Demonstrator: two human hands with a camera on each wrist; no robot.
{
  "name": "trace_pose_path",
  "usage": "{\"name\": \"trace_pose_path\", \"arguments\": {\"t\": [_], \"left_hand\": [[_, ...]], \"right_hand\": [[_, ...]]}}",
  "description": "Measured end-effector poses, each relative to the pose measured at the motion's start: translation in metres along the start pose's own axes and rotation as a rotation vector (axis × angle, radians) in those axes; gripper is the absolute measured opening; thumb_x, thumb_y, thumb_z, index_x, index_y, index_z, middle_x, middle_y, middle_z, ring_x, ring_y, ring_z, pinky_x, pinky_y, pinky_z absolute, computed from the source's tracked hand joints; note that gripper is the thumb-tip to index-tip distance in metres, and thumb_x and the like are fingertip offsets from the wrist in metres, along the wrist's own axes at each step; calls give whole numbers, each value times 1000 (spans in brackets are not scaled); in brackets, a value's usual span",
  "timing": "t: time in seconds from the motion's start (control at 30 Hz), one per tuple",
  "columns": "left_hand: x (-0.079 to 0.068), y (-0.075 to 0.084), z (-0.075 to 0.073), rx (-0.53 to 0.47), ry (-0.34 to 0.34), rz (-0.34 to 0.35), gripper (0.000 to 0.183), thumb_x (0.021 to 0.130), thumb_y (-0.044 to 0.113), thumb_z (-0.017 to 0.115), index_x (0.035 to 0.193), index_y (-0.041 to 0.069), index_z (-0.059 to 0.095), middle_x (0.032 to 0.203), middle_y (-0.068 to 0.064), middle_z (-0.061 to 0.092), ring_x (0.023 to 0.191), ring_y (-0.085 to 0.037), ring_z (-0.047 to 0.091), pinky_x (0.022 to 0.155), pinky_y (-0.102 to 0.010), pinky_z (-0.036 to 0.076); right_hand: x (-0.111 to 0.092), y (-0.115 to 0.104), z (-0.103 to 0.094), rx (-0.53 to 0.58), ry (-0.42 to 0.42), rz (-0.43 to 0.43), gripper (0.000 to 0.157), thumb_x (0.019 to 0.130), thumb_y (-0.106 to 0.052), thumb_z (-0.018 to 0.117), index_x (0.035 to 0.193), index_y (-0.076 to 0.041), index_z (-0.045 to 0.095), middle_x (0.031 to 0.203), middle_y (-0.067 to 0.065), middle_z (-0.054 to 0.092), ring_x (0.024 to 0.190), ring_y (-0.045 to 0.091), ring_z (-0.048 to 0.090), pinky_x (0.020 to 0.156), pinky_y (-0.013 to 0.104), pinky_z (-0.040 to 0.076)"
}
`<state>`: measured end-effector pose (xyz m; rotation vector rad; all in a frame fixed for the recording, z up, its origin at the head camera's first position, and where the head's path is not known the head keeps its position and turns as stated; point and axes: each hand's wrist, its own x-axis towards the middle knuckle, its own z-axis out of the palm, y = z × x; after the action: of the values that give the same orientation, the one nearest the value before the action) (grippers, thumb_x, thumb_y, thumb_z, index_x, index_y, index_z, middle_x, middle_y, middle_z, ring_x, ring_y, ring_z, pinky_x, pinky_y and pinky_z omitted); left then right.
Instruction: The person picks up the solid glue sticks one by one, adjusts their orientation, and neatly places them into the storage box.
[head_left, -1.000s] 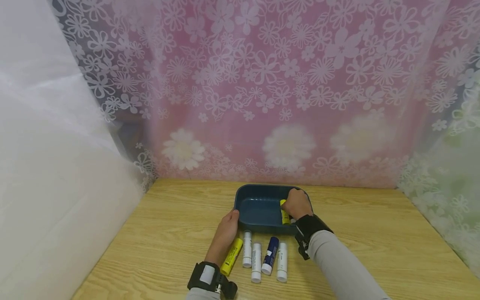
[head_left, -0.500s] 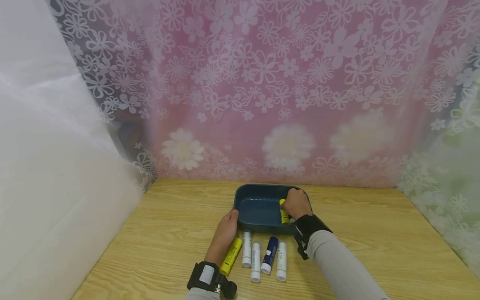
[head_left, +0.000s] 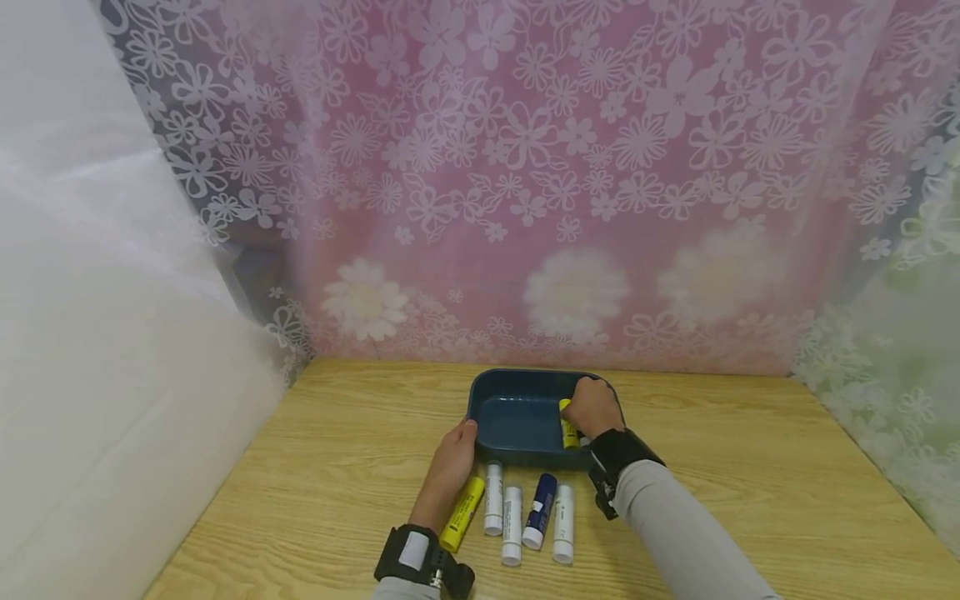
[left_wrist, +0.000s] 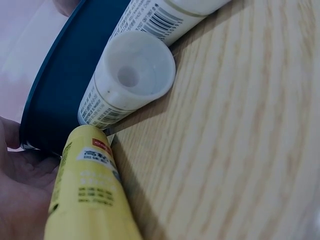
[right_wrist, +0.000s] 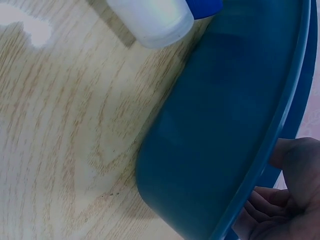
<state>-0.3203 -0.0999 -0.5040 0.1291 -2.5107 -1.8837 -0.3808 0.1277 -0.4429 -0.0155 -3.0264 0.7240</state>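
Note:
A dark blue rectangular tray (head_left: pixel 517 417) sits at the back of the table. My left hand (head_left: pixel 453 454) grips its near left corner, the thumb at the rim and the palm against the outer wall. My right hand (head_left: pixel 596 408) reaches over the right side into the tray, fingers curled, at a yellow glue stick (head_left: pixel 569 427) lying there. A bit of something white shows under that hand; the tray wall hides the fingertips in the right wrist view. Another yellow glue stick (left_wrist: pixel 92 190) lies beside my left hand, near a white glue stick (left_wrist: pixel 130 75).
In front of the tray lie more glue sticks: a white one (head_left: pixel 512 525), a blue one with a white end (head_left: pixel 540 511) and another white one (head_left: pixel 564 523). A pink floral curtain (head_left: pixel 525 208) hangs behind the wooden table (head_left: pixel 720 467), and a white sheet (head_left: pixel 112 333) at its left.

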Motion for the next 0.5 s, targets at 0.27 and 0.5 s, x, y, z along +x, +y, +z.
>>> {"name": "trace_pose_path", "arguments": {"t": [0.27,0.5], "left_hand": [[-1,2,0,-4,0,1,54,110,36,36,154,5,43,158,-16,43,150,-38,33,123,-57,26],[-1,1,0,1,4,-7,54,110,37,36,154,6,43,158,-15,44,150,-38,33,123,-57,26]], "right_hand": [[-1,0,-1,6,-1,-5,20,86,-11,78,85,6,69,71,15,64,63,26,64,58,38,54],[-2,-1,-3,7,-11,-5,18,88,-10,75,78,3,66,65,12,60,59,24,62,54,35,52]]}}
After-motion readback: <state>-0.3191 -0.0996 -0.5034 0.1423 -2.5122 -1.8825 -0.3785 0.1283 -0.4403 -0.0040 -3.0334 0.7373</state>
